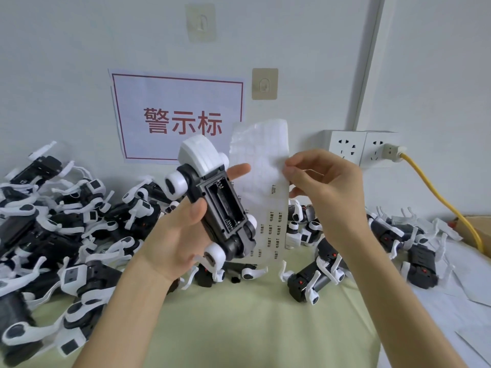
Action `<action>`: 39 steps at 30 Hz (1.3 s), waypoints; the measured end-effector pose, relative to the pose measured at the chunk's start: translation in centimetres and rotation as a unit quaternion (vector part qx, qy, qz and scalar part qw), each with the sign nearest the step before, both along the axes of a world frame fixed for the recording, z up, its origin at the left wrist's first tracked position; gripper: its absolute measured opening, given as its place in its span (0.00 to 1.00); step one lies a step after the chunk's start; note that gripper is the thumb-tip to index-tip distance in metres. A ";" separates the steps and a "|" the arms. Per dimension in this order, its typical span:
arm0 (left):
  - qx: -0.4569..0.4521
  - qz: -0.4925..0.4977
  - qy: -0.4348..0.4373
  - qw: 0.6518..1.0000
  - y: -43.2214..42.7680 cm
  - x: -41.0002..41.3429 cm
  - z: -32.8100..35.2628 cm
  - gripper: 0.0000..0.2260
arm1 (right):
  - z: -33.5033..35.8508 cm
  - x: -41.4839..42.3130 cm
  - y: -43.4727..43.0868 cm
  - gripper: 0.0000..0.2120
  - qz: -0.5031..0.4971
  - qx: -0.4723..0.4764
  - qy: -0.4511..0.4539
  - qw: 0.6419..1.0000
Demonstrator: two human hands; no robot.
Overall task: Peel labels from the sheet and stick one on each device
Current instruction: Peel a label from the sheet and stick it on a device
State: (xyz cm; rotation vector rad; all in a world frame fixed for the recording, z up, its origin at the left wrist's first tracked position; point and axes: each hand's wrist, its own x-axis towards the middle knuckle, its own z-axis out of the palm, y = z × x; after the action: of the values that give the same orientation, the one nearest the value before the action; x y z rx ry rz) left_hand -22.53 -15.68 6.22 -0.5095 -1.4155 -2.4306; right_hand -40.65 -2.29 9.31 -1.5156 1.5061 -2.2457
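My left hand grips a black-and-white toy robot dog upside down, its open battery bay facing me. Behind it hangs the label sheet, a long translucent strip with small yellow labels left on its lower half; it seems trapped between the device and my left fingers. My right hand pinches the sheet's right edge between thumb and forefinger, about halfway up.
A big pile of robot dogs covers the table's left side, and a smaller group lies on the right. White sheets lie at the right edge. A yellow cable runs from a wall socket. The pale green tabletop shows in front.
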 end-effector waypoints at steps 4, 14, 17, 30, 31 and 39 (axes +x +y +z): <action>-0.065 0.052 -0.003 0.996 -0.1 -0.3 -0.2 0.33 | 0.0 0.2 0.0 0.12 -0.015 0.000 0.006 1.000; -0.049 0.171 0.011 0.984 0.1 0.0 0.5 0.29 | -0.1 0.7 0.5 0.12 -0.092 0.109 0.195 0.970; -0.041 0.216 0.009 0.976 0.6 -0.1 0.7 0.34 | -0.1 1.0 0.2 0.08 -0.072 0.067 0.168 0.981; 0.012 0.031 0.000 0.999 1.0 0.5 1.0 0.33 | -0.4 1.2 -0.1 0.09 -0.053 0.064 0.136 0.987; -0.007 0.037 -0.004 0.999 1.0 0.6 1.0 0.32 | -0.4 1.2 -0.2 0.09 -0.054 0.056 0.133 0.988; -0.109 0.186 -0.034 0.976 1.3 -0.1 1.1 0.36 | -0.5 1.4 -0.1 0.07 -0.069 0.076 0.146 0.984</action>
State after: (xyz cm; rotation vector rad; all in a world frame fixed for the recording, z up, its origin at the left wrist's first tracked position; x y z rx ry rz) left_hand -22.63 -14.38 7.32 -0.1834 -1.6482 -2.0287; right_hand -39.29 -2.41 8.78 -1.8044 1.8674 -1.9838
